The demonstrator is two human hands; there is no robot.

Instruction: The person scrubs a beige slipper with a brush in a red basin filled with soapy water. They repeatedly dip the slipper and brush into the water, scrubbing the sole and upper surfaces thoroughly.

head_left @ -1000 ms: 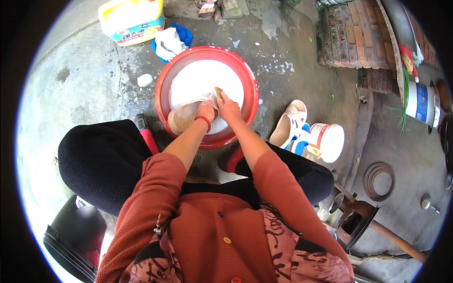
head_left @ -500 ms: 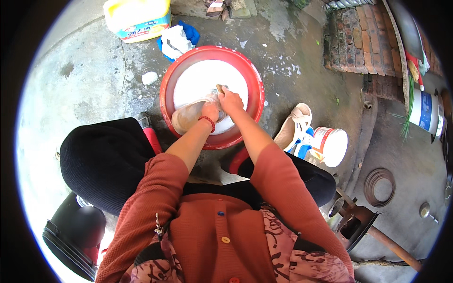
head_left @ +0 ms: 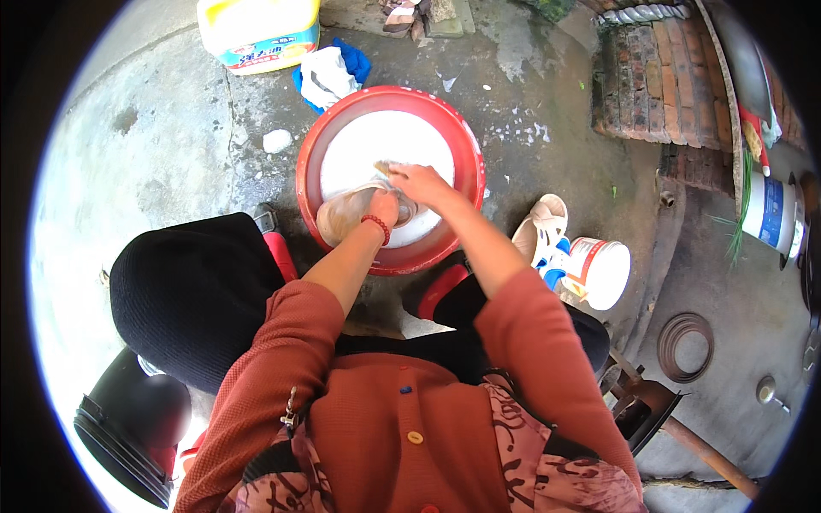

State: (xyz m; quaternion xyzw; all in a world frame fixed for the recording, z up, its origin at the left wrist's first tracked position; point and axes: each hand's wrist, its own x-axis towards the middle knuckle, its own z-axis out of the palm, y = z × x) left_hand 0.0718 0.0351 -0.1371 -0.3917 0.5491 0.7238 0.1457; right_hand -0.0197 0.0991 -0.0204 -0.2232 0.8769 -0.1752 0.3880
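Note:
A red basin (head_left: 475, 171) full of white suds stands on the ground in front of me. Over its near left part my left hand (head_left: 382, 207), with a red bead bracelet at the wrist, is closed on a beige shoe (head_left: 339, 219), whose broad end points left. My right hand (head_left: 421, 183) is closed around a small brown brush (head_left: 386, 169) at the shoe's far side. The brush's bristles are hidden, and the shoe is slightly blurred.
A pale sandal (head_left: 542, 224) and a white bucket (head_left: 605, 275) stand right of the basin. Beyond it lie a blue-and-white cloth (head_left: 329, 79) and a yellow-and-blue tub (head_left: 269, 53). A white lump (head_left: 277, 141) is on the concrete at left. Brickwork (head_left: 663, 81) rises at far right.
My right hand and the brush have shifted left, and the brush now points more to the left across the shoe. My left hand keeps its hold. The whole view has shifted slightly.

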